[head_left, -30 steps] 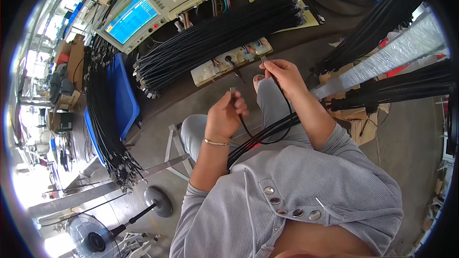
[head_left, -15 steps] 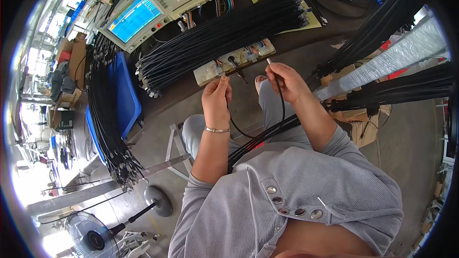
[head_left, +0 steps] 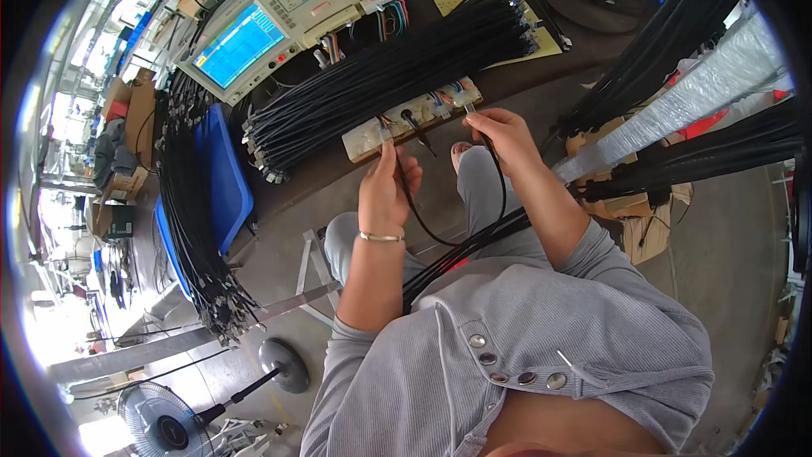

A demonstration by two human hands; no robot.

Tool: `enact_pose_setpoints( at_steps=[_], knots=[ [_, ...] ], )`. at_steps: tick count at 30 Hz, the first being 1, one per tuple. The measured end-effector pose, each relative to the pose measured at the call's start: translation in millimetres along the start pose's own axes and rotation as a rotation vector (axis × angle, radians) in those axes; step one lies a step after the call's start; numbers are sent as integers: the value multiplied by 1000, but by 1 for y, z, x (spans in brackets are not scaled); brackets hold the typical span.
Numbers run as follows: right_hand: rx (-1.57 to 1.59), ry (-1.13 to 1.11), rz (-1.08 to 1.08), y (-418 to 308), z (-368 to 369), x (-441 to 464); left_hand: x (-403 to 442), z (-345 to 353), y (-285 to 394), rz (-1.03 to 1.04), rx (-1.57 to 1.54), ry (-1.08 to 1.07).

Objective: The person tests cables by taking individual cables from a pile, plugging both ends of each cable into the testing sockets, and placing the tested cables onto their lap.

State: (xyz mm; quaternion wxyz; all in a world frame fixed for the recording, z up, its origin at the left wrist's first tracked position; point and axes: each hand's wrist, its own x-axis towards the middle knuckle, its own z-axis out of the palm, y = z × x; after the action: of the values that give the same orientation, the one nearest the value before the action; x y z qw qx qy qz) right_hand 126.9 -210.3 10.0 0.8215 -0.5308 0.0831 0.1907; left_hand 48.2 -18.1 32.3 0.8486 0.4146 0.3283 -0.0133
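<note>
My left hand is at the left end of a pale connector board. Its thumb presses on a small cable connector at the board's front edge, while its other fingers are loosely spread and blurred. Between thumb and fingers the thin black cable hangs down in a loop towards my lap. My right hand pinches the connector of the other cable end, close against the board's right end. A short black lead sticks out of the board between both hands.
Behind the board lies a thick bundle of black cables. A tester with a lit blue screen stands beyond it. More cables hang over a blue tray at left. Wrapped tubing and cable bundles run along the right.
My right hand has moved left and brought its connector to the board. My left hand has moved slightly up-left, its lower fingers spreading away from the cable. The tester's screen display has changed.
</note>
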Motion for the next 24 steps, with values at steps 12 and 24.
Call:
enact_pose_setpoints(
  at_steps=[12, 24],
  knots=[
    [-42, 53, 70, -16, 8, 2, -22, -26, -22, 3, 1, -108],
    [41, -134, 107, -3, -5, -14, -20, -44, -10, 18, 21, -159]
  ],
)
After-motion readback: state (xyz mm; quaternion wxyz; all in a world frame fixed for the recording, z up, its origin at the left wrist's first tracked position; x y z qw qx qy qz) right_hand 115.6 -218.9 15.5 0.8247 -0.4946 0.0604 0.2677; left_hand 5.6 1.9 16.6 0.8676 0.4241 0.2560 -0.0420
